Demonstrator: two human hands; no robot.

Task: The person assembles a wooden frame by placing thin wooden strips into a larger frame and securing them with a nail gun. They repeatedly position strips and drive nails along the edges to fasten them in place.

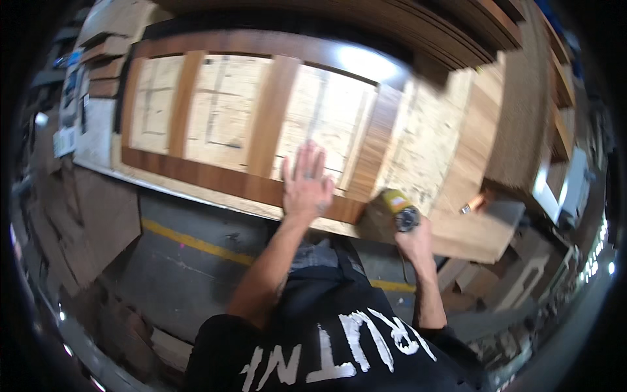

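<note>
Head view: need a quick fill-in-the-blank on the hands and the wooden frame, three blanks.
1. The left hand lies ____ on the brown wooden frame, fingers spread.
2. The right hand grips a power tool whose body is ____ in colour.
3. On the grey floor below the workbench runs a ____ painted line.

Missing words: flat; yellow; yellow

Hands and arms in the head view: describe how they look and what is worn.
The left hand and right hand are bare, no gloves. Both forearms are uncovered. The left forearm seems to carry a dark mark, too blurred to tell. Short black sleeves of a T-shirt with white lettering begin above the elbows.
</note>
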